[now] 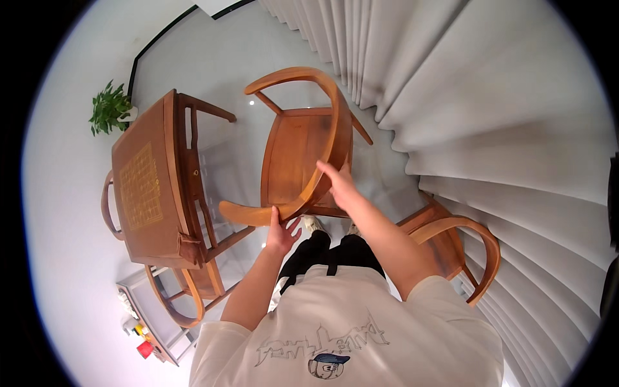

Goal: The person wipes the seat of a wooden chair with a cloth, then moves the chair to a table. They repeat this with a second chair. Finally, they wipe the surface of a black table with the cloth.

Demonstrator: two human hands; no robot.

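A wooden armchair [304, 155] with a curved back rail stands in front of me, its seat facing the table on the left. My right hand [342, 187] holds the back rail, thumb laid over the top edge and the other fingers mostly hidden behind the wood. At the nearer armrest, my left hand [283, 235] touches the rail with its thumb. The other fingers of that hand are spread apart beside the rail, not wrapped around it.
Left of the chair stands a wooden table [140, 169] with a gridded board pattern and a drawer. More wooden chairs are at its near end [193, 290] and behind my right arm [445, 246]. Grey curtains [483, 135] hang on the right. A potted plant [110, 109] and a shelf rack [150, 319] stand leftward.
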